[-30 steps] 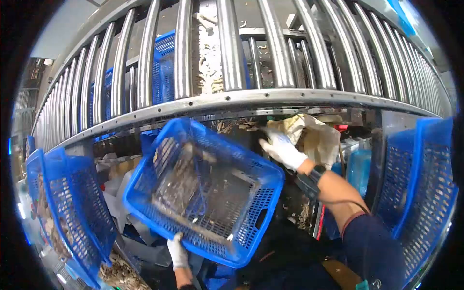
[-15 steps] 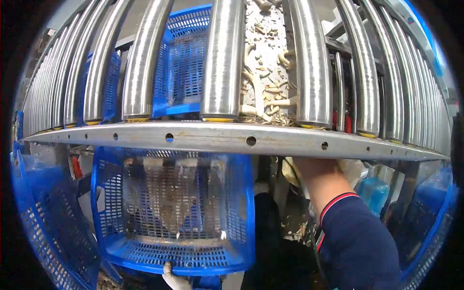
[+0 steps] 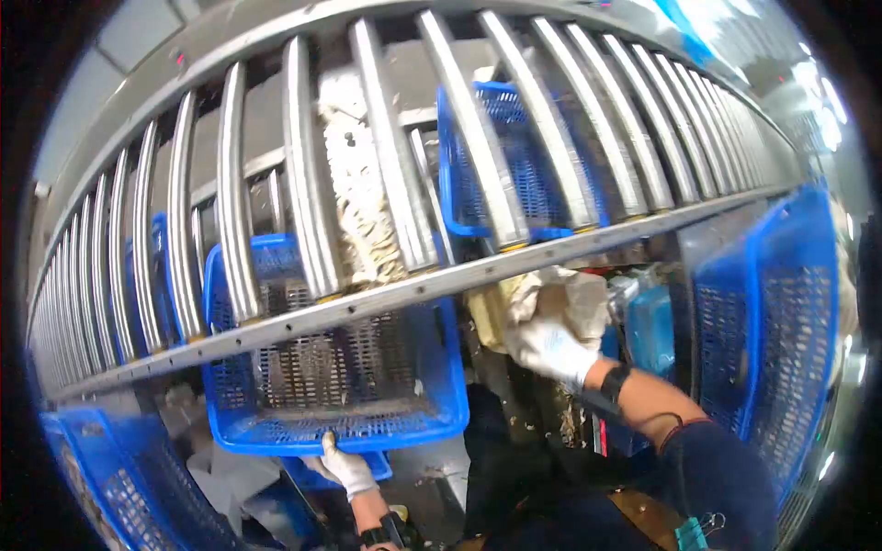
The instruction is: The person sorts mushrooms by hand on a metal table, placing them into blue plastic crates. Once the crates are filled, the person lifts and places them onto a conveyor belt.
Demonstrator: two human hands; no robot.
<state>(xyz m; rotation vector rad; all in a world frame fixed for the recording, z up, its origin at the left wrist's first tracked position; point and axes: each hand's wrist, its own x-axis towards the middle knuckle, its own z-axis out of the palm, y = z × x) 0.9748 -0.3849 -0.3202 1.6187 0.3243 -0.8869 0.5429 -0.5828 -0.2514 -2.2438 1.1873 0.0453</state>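
Note:
My left hand (image 3: 344, 466), in a white glove, grips the near rim of a blue perforated plastic crate (image 3: 335, 447), its thumb over the edge. The crate holds no large items, its bottom looks dirty, and its far end lies under the roller conveyor's rail (image 3: 386, 298). My right hand (image 3: 551, 354), also in a white glove, is just below the rail at a crumpled pale bag or wrapping (image 3: 581, 303). Its fingers are smeared by motion, so I cannot make out whether it holds anything.
Steel rollers (image 3: 478, 138) cross the view above the rail. Between and below them, pale root-like pieces (image 3: 363, 211) lie on a white strip. Other blue crates stand beyond the rollers (image 3: 501, 165), at right (image 3: 790, 321) and at lower left (image 3: 138, 477). A clear blue container (image 3: 650, 326) sits right of my right hand.
The view has turned and drawn back. My right hand, hidden under the rail before, now shows below it. The crate's far end has gone beneath the rail, with my left hand still on its rim.

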